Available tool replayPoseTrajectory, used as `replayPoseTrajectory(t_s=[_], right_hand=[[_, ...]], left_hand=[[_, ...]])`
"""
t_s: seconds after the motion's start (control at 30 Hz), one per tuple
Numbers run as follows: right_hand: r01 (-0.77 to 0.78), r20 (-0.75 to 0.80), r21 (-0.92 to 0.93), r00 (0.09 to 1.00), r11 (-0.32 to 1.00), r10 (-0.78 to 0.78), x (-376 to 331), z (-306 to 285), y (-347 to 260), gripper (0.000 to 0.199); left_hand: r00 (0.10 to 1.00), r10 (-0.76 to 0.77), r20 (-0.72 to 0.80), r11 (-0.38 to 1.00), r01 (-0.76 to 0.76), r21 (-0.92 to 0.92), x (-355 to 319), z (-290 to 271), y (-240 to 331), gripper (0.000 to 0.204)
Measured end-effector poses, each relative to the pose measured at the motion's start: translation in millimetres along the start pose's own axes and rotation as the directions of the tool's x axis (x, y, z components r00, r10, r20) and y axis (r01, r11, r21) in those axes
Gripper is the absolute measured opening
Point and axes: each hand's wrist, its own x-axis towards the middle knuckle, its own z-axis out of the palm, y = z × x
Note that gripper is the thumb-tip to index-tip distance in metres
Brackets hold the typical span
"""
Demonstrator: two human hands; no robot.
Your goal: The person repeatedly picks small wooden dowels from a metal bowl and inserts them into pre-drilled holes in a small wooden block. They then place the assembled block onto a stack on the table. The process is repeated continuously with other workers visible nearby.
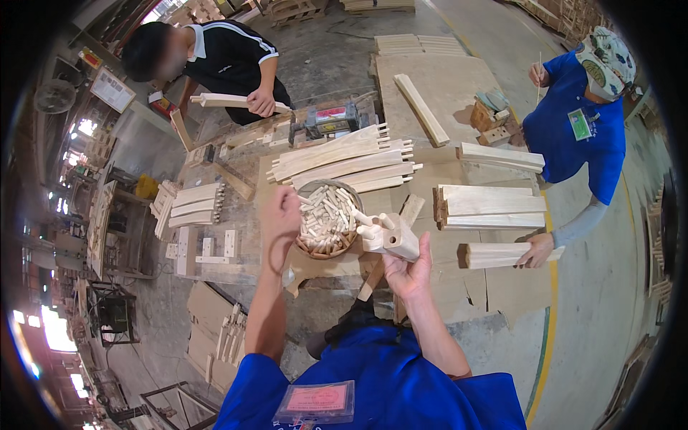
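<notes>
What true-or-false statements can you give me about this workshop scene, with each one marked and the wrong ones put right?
1. The right hand holds a pale wooden block with holes in it. True.
2. The round container is full of metal screws. False: it holds short wooden pegs.
3. The left hand is at the left side of the container. True.
4. The co-worker on the right wears a red shirt. False: the shirt is blue.
5. The co-worker at upper left grips a curved wooden piece. True.
</notes>
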Motion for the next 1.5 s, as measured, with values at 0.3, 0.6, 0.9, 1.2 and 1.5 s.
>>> replayPoseTrajectory(t_s=[0.3, 0.6, 0.9, 1.2, 1.5], right_hand=[[-0.033, -0.005, -0.049, 0.999, 0.998, 0.033, 4, 9, 16, 0.077], [-0.027, -0.018, -0.057, 0.999, 0.998, 0.026, 4, -1, 19, 0.082], [-0.051, -0.046, -0.016, 0.998, 0.999, 0.05, 0, 5, 16, 0.07], [-0.043, -0.108, -0.049, 0.993, 0.998, 0.037, -4, -2, 15, 0.066], [-0.069, 0.01, 0.03, 0.998, 0.997, 0.069, -25, -2, -19, 0.069]], left_hand=[[0.762, 0.645, -0.067, 0.762, -0.647, -0.022, -65, -4, 76, 0.015], [0.778, 0.628, -0.011, 0.778, -0.628, -0.033, -64, 2, 70, 0.015], [0.733, 0.675, 0.081, 0.735, -0.678, 0.007, -63, -3, 79, 0.012], [0.719, 0.66, 0.219, 0.745, -0.664, -0.063, -64, -8, 93, 0.017], [0.812, 0.47, -0.345, 0.698, -0.581, -0.418, -66, 21, 93, 0.036]])
